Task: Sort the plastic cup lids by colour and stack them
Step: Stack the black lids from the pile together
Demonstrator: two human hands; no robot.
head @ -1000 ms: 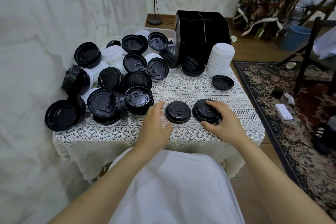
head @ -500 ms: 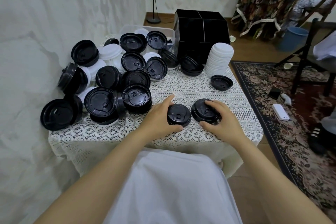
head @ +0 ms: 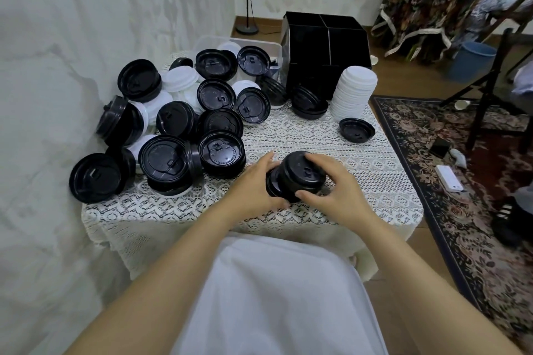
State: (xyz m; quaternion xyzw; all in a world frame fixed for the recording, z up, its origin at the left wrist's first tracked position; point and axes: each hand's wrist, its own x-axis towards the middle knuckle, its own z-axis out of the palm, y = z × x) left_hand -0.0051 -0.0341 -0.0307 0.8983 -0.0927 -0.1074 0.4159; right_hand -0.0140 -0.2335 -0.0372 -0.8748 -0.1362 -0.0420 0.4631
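1. A small stack of black lids (head: 300,174) is held over the middle of the table (head: 302,135), towards its near edge. The top lid sits slightly askew on the one under it. Whether the stack rests on the cloth cannot be told.
2. The stack is gripped from both sides. The fingers of the left hand (head: 253,184) are curled round its left rim. The fingers of the right hand (head: 337,193) are arched over the top, with the thumb pressed at the near rim.
3. Some sorting is already done. A tall white stack (head: 353,89) stands at the right edge, towards the far corner. A short black stack (head: 308,104) leans just beside it, in front of a black organiser (head: 326,43).
4. A single black lid (head: 357,130) lies alone near the right edge, just in front of the white stack, and is not yet stacked.
5. Most of the work is left. A mixed heap (head: 178,124) of black and white lids fills the left edge and the far left corner. Several lids are tipped on edge, and some lie in a clear tub (head: 259,46) at the far edge.
6. The task is judged to be well under half done. The black lids have hardly been gathered, and white ones remain buried in the heap.
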